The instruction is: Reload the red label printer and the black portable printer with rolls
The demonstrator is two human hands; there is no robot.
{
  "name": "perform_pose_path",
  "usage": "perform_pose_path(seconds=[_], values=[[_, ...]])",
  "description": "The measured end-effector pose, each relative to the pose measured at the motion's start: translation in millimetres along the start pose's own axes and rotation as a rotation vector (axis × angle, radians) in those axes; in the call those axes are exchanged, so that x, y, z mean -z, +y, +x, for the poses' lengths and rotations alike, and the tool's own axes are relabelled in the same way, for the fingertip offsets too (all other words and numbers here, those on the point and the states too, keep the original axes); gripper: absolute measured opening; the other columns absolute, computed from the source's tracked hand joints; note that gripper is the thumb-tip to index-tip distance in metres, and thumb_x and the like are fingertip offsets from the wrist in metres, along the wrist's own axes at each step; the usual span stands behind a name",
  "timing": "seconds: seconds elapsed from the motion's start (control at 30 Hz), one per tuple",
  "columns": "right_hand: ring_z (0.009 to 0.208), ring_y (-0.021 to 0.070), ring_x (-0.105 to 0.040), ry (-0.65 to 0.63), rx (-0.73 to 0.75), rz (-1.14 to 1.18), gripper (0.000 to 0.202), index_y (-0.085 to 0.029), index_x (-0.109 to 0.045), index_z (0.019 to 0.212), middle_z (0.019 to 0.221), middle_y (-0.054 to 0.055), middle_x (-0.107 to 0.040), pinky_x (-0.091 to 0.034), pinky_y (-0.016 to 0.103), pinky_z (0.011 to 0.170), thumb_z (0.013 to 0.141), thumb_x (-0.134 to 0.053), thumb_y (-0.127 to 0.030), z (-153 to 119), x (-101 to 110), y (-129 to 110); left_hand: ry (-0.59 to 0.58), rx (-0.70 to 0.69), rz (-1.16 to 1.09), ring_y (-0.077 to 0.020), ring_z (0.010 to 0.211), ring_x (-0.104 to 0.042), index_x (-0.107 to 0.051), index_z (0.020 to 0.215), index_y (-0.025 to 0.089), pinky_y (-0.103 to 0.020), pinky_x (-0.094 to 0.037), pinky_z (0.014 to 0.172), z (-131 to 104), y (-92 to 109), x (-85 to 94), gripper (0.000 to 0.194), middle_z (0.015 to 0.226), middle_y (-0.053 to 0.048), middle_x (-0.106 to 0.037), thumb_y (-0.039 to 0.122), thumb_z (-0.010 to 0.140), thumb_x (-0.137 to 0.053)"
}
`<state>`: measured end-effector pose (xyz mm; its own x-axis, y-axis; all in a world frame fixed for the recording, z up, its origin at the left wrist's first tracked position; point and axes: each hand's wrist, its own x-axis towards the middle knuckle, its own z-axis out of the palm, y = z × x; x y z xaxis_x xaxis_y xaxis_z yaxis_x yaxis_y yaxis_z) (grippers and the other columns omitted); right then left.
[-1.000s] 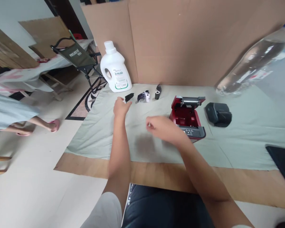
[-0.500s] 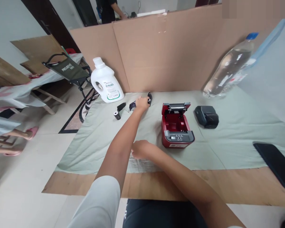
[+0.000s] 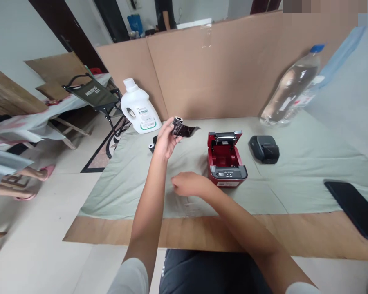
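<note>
My left hand (image 3: 166,141) is closed around a small roll of black paper (image 3: 185,130) with a pale core, held up over the cloth; its loose end sticks out to the right. Partly hidden behind that hand, a second black roll (image 3: 151,148) stands on the cloth. My right hand (image 3: 186,184) is curled into a fist low over the cloth, and whatever is in it is hidden. To its right sits a red receipt printer (image 3: 227,173), lid raised and red compartment exposed. A smaller black printer (image 3: 264,149) lies farther right.
A white detergent jug (image 3: 142,110) and a large bottle (image 3: 292,90) lean against the cardboard wall (image 3: 227,73). A black phone (image 3: 354,208) lies at the right edge of the green cloth (image 3: 116,192). A folding chair (image 3: 93,96) and another person's legs (image 3: 33,175) are at left.
My left hand has lifted a black roll off the cloth and drawn it left, turning it so the loose end points right. My right hand stays nearly in place, still curled.
</note>
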<state>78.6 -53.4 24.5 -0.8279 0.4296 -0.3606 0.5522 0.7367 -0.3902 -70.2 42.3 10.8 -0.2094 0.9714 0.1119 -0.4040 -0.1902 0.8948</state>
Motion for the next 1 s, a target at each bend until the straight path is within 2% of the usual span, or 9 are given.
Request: perform_pose_path(seconds=[0.17,0.27,0.33,0.37,0.47,0.6,0.8,0.9,1.0], values=[[0.066,0.0132,-0.052,0.196,0.154,0.337,0.013,-0.020,-0.062,0.087,0.080,-0.001,-0.065,-0.034,0.028,0.059,0.095,-0.053,-0.025,-70,34,1,-0.039,-0.071,0.020,-0.0119,0.073,-0.068,-0.070,0.106,0.024,-0.023,-0.056,0.065,-45,22,-12.0,0.049,0.095,-0.002,-0.074,0.045,0.068,-0.093],[0.069,0.0128,-0.053,0.633,0.178,0.510,0.016,-0.021,-0.063,0.091,0.081,-0.001,-0.063,-0.038,0.027,0.063,0.099,-0.053,-0.031,-112,48,11,-0.137,-0.089,0.078,-0.0142,0.081,-0.072,-0.069,0.106,0.024,-0.024,-0.057,0.072,-70,25,-25.4,0.051,0.096,-0.001,-0.075,0.041,0.066,-0.096],[0.072,0.0131,-0.054,0.956,0.103,0.516,0.014,-0.022,-0.065,0.099,0.089,0.001,-0.065,-0.040,0.028,0.066,0.099,-0.056,-0.032,-129,51,22,-0.213,-0.099,0.121,-0.0163,0.087,-0.073,-0.068,0.109,0.024,-0.028,-0.057,0.080,-88,23,-36.7,0.051,0.097,-0.001,-0.076,0.040,0.068,-0.095],[0.072,0.0132,-0.054,1.038,0.056,0.496,0.014,-0.022,-0.066,0.103,0.095,0.002,-0.066,-0.041,0.029,0.068,0.098,-0.058,-0.033,-135,50,28,-0.246,-0.108,0.142,-0.0174,0.089,-0.073,-0.068,0.109,0.024,-0.031,-0.057,0.084,-96,22,-42.8,0.051,0.097,-0.002,-0.077,0.040,0.069,-0.095],[0.074,0.0145,-0.057,0.964,-0.015,0.485,0.021,-0.022,-0.069,0.110,0.101,0.004,-0.068,-0.044,0.030,0.069,0.095,-0.063,-0.034,-141,45,47,-0.289,-0.145,0.179,-0.0198,0.096,-0.073,-0.067,0.109,0.024,-0.035,-0.056,0.091,-118,16,-60.6,0.048,0.101,-0.003,-0.077,0.042,0.072,-0.093],[0.069,0.0139,-0.056,0.821,0.018,0.576,0.030,-0.023,-0.068,0.115,0.092,0.002,-0.068,-0.043,0.029,0.063,0.089,-0.069,-0.036,-142,32,60,-0.218,-0.114,0.181,-0.0222,0.101,-0.074,-0.064,0.107,0.026,-0.036,-0.057,0.089,-138,5,-76.7,0.049,0.107,-0.005,-0.078,0.043,0.071,-0.092],[0.071,0.0142,-0.057,1.000,0.091,0.836,0.029,-0.024,-0.062,0.101,0.091,0.001,-0.067,-0.047,0.030,0.066,0.080,-0.075,-0.039,-142,10,73,-0.124,0.077,0.071,-0.0231,0.094,-0.076,-0.059,0.126,0.029,-0.034,-0.059,0.081,-179,-21,-90.6,0.070,0.107,-0.005,-0.080,0.050,0.068,-0.093],[0.073,0.0157,-0.057,1.084,0.040,0.885,0.030,-0.024,-0.056,0.096,0.091,0.001,-0.068,-0.047,0.032,0.069,0.077,-0.075,-0.040,-143,-5,99,-0.151,0.221,0.117,-0.0222,0.082,-0.076,-0.070,0.109,0.023,-0.033,-0.058,0.075,-213,-40,-98.3,0.050,0.093,-0.007,-0.081,0.054,0.073,-0.087],[0.077,0.0177,-0.056,1.008,-0.115,0.643,0.025,-0.023,-0.058,0.089,0.087,0.001,-0.067,-0.043,0.031,0.070,0.074,-0.074,-0.035,-145,-20,127,-0.145,0.316,0.139,-0.0185,0.071,-0.070,-0.071,0.083,0.019,-0.031,-0.054,0.070,-239,-62,-105.9,0.039,0.079,-0.009,-0.079,0.056,0.077,-0.082]])
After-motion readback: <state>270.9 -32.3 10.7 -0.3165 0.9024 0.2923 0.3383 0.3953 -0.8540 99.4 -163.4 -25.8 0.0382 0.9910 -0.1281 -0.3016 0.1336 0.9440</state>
